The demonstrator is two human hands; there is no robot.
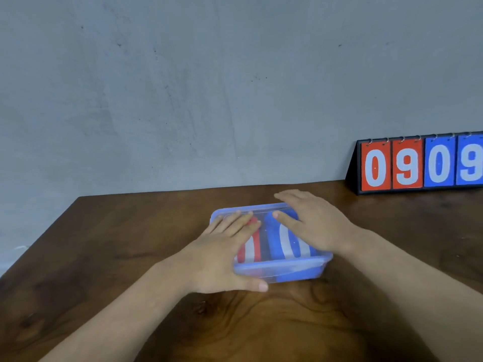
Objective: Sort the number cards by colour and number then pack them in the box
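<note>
The left hand [222, 246] is lying flat, fingers straight, on the left half of the clear rectangular plastic box with a blue rim [287, 270], its thumb running along the near edge. The right hand [311, 223] is pressing flat on the right half, fingertips reaching past the far edge. Red number cards [252, 250] are showing under the left fingers and blue number cards [290, 244] under the right palm. Bare brown wooden table [130, 244] is spreading left of the left hand; a black flip scoreboard [418, 165] is standing well beyond the right hand.
</note>
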